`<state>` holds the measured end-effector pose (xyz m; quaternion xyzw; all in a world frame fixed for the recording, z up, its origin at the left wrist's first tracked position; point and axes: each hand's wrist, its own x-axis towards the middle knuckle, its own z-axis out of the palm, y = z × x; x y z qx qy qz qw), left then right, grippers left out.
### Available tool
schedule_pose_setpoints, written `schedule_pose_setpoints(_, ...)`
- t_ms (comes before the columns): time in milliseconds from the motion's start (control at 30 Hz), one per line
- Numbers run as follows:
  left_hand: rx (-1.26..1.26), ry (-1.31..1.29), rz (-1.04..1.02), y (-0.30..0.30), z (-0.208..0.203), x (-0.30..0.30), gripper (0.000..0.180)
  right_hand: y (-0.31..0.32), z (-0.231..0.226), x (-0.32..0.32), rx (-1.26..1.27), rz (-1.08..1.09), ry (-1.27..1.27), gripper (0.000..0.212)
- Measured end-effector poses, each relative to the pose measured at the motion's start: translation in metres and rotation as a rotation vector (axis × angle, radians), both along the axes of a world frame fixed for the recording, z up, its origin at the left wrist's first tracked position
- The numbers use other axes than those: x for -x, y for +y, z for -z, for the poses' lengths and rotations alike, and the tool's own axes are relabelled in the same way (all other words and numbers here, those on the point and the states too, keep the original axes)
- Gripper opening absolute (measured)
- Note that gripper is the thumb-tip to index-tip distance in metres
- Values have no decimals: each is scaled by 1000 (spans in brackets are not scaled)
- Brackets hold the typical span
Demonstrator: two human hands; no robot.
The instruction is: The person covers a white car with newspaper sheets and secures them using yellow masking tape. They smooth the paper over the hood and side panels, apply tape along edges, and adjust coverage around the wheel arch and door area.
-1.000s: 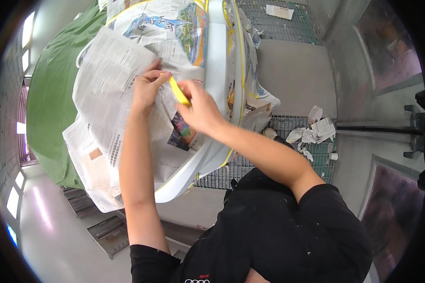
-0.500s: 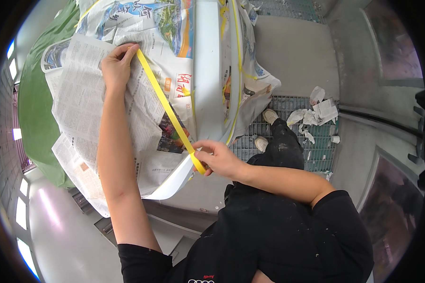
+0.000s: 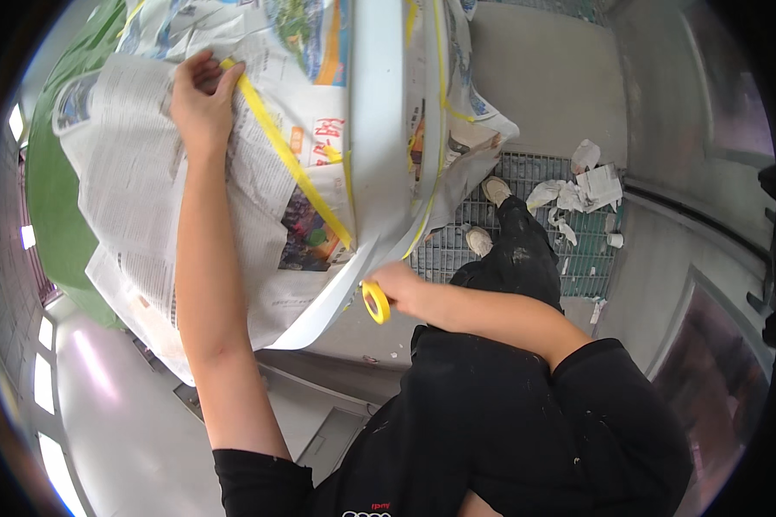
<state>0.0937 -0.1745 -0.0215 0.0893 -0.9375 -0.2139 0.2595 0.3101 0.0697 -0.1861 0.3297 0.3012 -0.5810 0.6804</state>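
At the far left a green cover (image 3: 47, 198) hangs behind the job, and over it lie sheets of newspaper (image 3: 129, 172) wrapped round a pale grey panel (image 3: 375, 129). Our left hand (image 3: 200, 99) rests flat on the paper near the top, its fingers (image 3: 224, 76) pressed together on the upper end of a strip of yellow tape (image 3: 293, 164). The strip runs down and to the right across the newsprint, taut and straight, towards the bare grey edge of the panel.

Further right and lower, our right hand (image 3: 398, 284) grips the tape roll (image 3: 375, 302), fingers closed round its rim, just below the curved bottom edge of the panel. We think the thumb sits inside the core, though the view is too small there to be sure.

The tape strikes us as light, thin and sticky, prone to twist or cling to itself if it goes slack; it seems best held by the roll at one end and pinned flat at the other. The newspaper looks soft and easily torn, so pressure on it should be spread, not pinched.

To the right, below the panel, a metal floor grate (image 3: 526, 241) carries our shoes and some crumpled paper scraps (image 3: 591, 185).
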Motion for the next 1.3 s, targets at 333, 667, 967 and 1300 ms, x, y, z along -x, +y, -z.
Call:
schedule_pose_setpoints(333, 617, -212, 198, 87, -25, -71, 24, 9, -17, 67, 616, -19, 581, 30)
schedule_pose_setpoints(667, 730, -784, 168, 116, 0, -151, 140, 24, -26, 172, 437, 98, 1040, 21)
schedule_pose_setpoints(967, 705, -820, 121, 113, -10, -134, 143, 61, -28, 198, 640, 16, 850, 39)
schedule_pose_setpoints(1300, -717, -772, -169, 154, -28, -154, 36, 90, -68, 162, 715, -44, 1393, 60)
